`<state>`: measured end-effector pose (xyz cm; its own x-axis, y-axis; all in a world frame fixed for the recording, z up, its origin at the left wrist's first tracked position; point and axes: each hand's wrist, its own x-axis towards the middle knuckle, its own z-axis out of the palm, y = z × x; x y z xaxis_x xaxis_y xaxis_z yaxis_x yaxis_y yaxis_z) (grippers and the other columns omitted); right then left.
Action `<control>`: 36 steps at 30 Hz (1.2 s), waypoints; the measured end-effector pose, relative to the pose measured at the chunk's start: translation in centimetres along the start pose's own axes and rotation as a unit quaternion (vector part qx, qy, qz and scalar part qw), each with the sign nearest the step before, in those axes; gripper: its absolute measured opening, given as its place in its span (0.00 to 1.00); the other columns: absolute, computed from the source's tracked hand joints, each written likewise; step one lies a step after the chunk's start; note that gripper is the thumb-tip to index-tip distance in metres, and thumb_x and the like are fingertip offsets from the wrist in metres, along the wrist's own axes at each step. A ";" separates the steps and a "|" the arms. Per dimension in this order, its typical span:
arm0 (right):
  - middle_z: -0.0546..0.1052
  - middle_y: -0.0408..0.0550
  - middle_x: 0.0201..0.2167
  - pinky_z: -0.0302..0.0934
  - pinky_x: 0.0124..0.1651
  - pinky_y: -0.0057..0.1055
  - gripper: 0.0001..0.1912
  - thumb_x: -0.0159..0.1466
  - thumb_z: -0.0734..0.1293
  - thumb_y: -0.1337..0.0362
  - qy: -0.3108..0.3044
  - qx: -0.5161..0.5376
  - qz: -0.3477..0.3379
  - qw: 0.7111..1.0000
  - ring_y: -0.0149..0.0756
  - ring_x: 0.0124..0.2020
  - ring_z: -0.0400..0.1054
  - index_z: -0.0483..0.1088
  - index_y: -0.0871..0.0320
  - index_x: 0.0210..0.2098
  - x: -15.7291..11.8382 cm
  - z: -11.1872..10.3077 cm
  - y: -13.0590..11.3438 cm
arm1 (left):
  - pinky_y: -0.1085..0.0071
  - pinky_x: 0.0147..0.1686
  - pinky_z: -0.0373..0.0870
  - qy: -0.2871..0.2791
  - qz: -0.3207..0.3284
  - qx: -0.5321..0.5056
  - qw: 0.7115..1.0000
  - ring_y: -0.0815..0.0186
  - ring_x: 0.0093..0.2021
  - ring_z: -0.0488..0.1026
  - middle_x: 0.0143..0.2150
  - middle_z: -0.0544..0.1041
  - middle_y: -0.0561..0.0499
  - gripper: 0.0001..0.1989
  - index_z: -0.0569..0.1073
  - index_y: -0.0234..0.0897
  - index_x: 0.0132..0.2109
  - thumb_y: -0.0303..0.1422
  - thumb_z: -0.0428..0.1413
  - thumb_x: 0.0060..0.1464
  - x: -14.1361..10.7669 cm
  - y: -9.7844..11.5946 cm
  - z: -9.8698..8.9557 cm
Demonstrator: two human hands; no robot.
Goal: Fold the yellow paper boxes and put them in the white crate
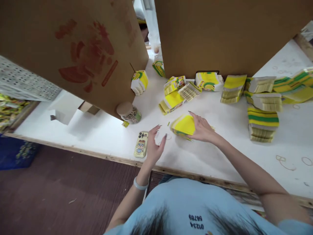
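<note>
My right hand [203, 128] grips a stack of yellow packets [184, 125] by its right side, just over the white table. The stack is slightly blurred. To its left, my left hand [154, 147] is empty, with thumb and fingers apart. Close beside that hand lies a phone in a cartoon case [141, 144]. Beyond the held stack are a yellow packet bundle [172, 100] and a fanned bundle showing its pale edges [189, 91]. Small rubber bands seem to lie on the table between my hands.
Tall cardboard boxes [207, 36] stand along the back. A lidded jar [132, 113] is by the left box [97, 52]. More packet stacks [263, 124] sit at the right. The table's wooden edge [97, 156] runs before my body.
</note>
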<state>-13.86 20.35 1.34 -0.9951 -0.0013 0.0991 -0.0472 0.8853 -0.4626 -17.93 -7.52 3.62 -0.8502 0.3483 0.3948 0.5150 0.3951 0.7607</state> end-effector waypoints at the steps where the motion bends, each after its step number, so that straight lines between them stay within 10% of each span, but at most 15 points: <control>1: 0.69 0.69 0.65 0.57 0.66 0.60 0.64 0.54 0.76 0.44 -0.009 0.002 -0.038 0.999 0.65 0.63 0.67 0.38 0.61 0.76 -1.7 -0.4 1.0 | 0.49 0.66 0.67 -0.064 0.053 0.017 0.996 0.50 0.68 0.67 0.66 0.70 0.37 0.32 0.63 0.41 0.68 0.44 0.61 0.63 1.1 1.0 1.0; 6: 0.70 0.70 0.65 0.42 0.74 0.69 0.57 0.59 0.74 0.42 -0.030 -0.029 -0.147 0.988 0.63 0.68 0.63 0.47 0.64 0.74 -7.0 -1.1 4.4 | 0.38 0.75 0.39 -0.366 0.230 0.110 0.895 0.37 0.80 0.39 0.78 0.48 0.26 0.64 0.43 0.31 0.77 0.60 0.65 0.47 5.5 4.3 9.3; 12: 0.56 0.67 0.75 0.43 0.74 0.69 0.46 0.62 0.75 0.46 0.082 0.010 -0.008 0.997 0.65 0.77 0.46 0.58 0.58 0.71 -11.9 -4.3 7.6 | 0.37 0.73 0.38 -0.506 0.208 0.168 0.820 0.33 0.72 0.59 0.68 0.66 0.26 0.66 0.47 0.27 0.76 0.51 0.69 0.39 5.9 4.8 15.6; 15: 0.67 0.62 0.69 0.55 0.71 0.64 0.33 0.67 0.70 0.48 0.231 0.155 0.136 0.951 0.56 0.72 0.59 0.63 0.52 0.67 -15.0 -4.5 8.9 | 0.39 0.72 0.47 -0.498 0.169 0.169 0.834 0.37 0.65 0.67 0.61 0.71 0.30 0.60 0.53 0.28 0.75 0.47 0.69 0.39 6.1 5.1 15.3; 18: 0.76 0.58 0.58 0.67 0.63 0.59 0.26 0.68 0.69 0.46 0.364 0.322 0.265 0.833 0.49 0.60 0.73 0.67 0.51 0.60 -16.7 -2.5 8.9 | 0.37 0.69 0.54 -0.453 0.052 0.092 0.885 0.36 0.65 0.67 0.61 0.71 0.33 0.56 0.59 0.34 0.72 0.48 0.70 0.39 6.6 5.3 14.9; 21: 0.79 0.56 0.55 0.71 0.59 0.54 0.29 0.65 0.71 0.43 0.376 0.461 0.293 0.748 0.46 0.55 0.77 0.65 0.50 0.58 -16.5 -0.1 7.5 | 0.44 0.66 0.62 -0.394 -0.126 -0.106 0.904 0.41 0.65 0.68 0.64 0.71 0.36 0.50 0.61 0.38 0.71 0.49 0.68 0.44 6.4 5.4 15.2; 30: 0.79 0.53 0.53 0.74 0.56 0.45 0.23 0.66 0.71 0.47 0.344 0.506 0.245 0.752 0.42 0.54 0.76 0.68 0.50 0.55 -11.9 -0.6 3.0 | 0.52 0.60 0.70 -0.266 -0.330 -0.355 0.833 0.46 0.60 0.73 0.57 0.77 0.39 0.49 0.67 0.37 0.64 0.48 0.73 0.36 3.3 6.1 16.4; 36: 0.80 0.57 0.53 0.75 0.51 0.43 0.20 0.69 0.68 0.51 0.324 0.409 0.220 0.824 0.43 0.52 0.77 0.66 0.52 0.55 -11.0 -2.1 1.7 | 0.51 0.60 0.71 -0.220 -0.324 -0.361 0.847 0.45 0.62 0.72 0.60 0.75 0.37 0.54 0.63 0.38 0.66 0.48 0.75 0.34 2.4 5.2 15.2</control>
<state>-2.81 22.89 1.32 -0.6889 0.7193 0.0896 -0.0003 0.1233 -0.9924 -15.63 8.25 0.64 -0.7245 0.6020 -0.3356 -0.3795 0.0579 0.9234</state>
